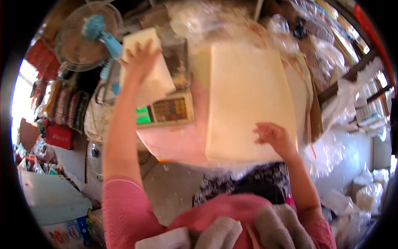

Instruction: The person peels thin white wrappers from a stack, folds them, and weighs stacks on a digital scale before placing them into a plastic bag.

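Observation:
My left hand (141, 60) lies with spread fingers on top of a cream-coloured block or stack (155, 79), which sits over a weighing scale at the table's left; whether it grips the block is unclear. Below that block shows the scale's keypad panel (171, 109) with a green-lit display. A large stack of cream sheets (248, 93) lies flat in front of me. Over its lower right part is my right hand (272, 137), fingers partly curled and nothing in them. Pink sheeting (186, 140) covers the table between scale and stack.
Clear plastic bags (202, 18) are heaped along the table's far side. At the far left stands a fan with a blue hub (93, 28). Packed goods (68, 105) line the left, near a red box (59, 136). More plastic bags (370, 194) lie at the lower right.

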